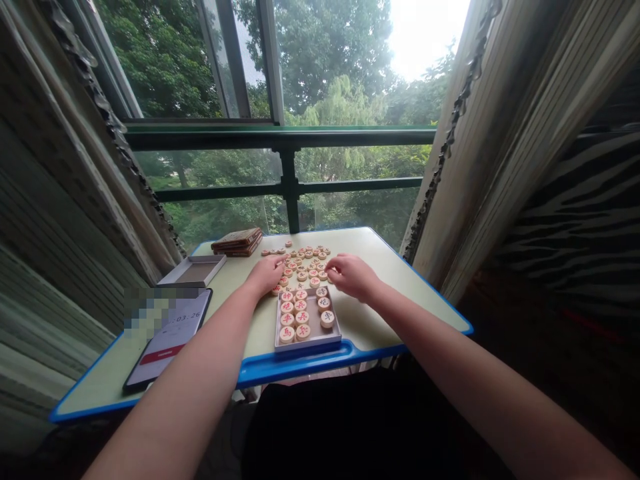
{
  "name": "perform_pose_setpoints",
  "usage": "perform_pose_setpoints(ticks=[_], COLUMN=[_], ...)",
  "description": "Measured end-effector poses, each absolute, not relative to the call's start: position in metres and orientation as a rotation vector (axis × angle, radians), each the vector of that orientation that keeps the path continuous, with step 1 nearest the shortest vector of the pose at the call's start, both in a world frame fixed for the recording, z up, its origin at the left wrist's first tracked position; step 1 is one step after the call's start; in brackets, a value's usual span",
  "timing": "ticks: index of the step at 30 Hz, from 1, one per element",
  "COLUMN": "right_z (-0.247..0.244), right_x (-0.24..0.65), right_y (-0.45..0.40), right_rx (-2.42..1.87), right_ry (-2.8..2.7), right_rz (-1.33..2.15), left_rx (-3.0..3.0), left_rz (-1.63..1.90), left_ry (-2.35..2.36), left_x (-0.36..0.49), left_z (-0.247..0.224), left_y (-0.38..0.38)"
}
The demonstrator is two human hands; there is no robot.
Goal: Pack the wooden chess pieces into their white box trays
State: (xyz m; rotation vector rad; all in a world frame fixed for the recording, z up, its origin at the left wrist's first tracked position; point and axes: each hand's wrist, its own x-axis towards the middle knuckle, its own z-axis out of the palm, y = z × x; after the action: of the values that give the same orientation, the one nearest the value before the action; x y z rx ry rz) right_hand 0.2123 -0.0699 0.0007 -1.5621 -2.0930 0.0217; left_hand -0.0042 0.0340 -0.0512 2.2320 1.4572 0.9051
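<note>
My left hand (267, 273) is at the left side of a loose spread of xiangqi pieces (301, 275), its fingers curled and their tips among the pieces. Across from it, my right hand (353, 275) has its fingers bent together at the right side of the spread. What either hand holds, if anything, is hidden. Between my forearms lies a shallow open box (315, 320). Two columns of red-marked pieces (287, 319) fill its left part, and three dark-marked pieces (327, 319) stand along its right side.
A tablet (170, 333) showing a timer lies on the table (400, 293) at left. Behind it are an open box lid (195, 270) and a stacked brown folded board or case (237, 241). The table has a raised blue edge (300, 365). Curtains flank the window.
</note>
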Motion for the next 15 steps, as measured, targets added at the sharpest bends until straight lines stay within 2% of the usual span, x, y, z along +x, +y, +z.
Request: perform_pose_setpoints(ticks=[6,15], right_z=[-0.011,-0.023], right_x=[0.217,0.228], right_y=[-0.048,-0.047], right_rx=[-1.592,-1.598], right_ry=[-2.089,-2.051], right_rz=[-0.110,0.091], left_rx=[2.496,2.395], left_rz=[0.735,0.651], left_ry=[1.447,1.773], left_x=[-0.003,-0.002], left_z=[-0.051,-0.046], left_y=[0.037,0.031])
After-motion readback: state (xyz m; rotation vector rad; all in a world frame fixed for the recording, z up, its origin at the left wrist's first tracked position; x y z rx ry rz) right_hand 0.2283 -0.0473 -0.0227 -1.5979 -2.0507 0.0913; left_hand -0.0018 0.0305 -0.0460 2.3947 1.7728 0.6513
